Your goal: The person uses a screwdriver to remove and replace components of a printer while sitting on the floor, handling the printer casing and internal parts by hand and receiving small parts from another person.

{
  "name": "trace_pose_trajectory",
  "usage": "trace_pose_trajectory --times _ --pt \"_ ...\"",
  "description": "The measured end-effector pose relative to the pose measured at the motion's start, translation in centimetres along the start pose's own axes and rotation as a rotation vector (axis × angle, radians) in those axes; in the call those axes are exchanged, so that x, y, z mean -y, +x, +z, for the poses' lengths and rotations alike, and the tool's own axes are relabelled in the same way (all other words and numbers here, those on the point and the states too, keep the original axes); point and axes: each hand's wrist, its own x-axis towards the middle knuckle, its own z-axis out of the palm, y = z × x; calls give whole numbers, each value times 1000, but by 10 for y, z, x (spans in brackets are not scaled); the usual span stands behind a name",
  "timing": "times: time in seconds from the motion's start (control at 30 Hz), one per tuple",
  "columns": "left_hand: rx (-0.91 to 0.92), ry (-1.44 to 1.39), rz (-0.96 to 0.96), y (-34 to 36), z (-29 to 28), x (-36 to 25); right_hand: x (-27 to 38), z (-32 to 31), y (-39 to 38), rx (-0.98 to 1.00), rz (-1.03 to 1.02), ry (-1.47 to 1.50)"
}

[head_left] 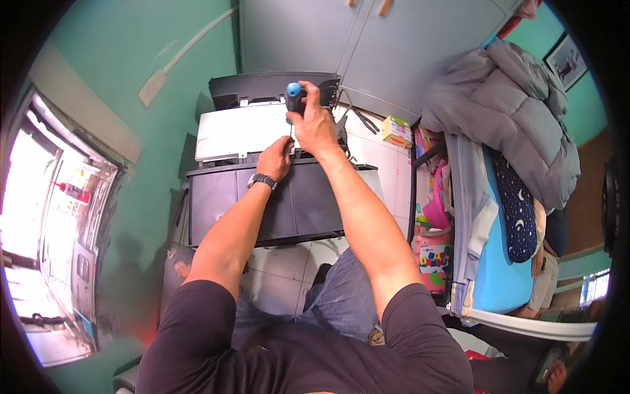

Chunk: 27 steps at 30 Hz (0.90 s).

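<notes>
My right hand (pixel 317 128) is wrapped round a screwdriver (pixel 293 98) with a black handle and a blue end cap. The screwdriver stands nearly upright, its thin shaft pointing down beside the fingertips of my left hand (pixel 273 159). Those fingers are closed together near the shaft's lower end; what they pinch, if anything, is hidden. A dark watch (pixel 263 180) circles my left wrist. Both hands are over the right part of a white flat panel (pixel 234 131) on a machine. In front of that panel lies a dark grey casing (pixel 262 205), and a black upright part (pixel 231 90) rises behind.
Pliers (pixel 365 121) and a small yellow-green box (pixel 397 132) are on the tiled floor to the right. Grey cabinet doors (pixel 295 39) stand behind the machine. A bed (pixel 502 282) with a grey quilted jacket (pixel 502 118) is at the right, a green wall (pixel 147 190) at the left.
</notes>
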Motion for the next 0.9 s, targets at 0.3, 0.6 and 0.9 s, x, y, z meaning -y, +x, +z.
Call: trace_pose_trajectory --times 0.3,0.6,0.9 --pt "-76 -35 -31 -5 -5 5 -2 -7 7 84 16 -36" --pt "-13 -69 -12 -3 -6 -9 -39 -8 22 26 23 134" --pt "12 -68 -45 -12 -6 -3 22 -69 -4 -178 22 367"
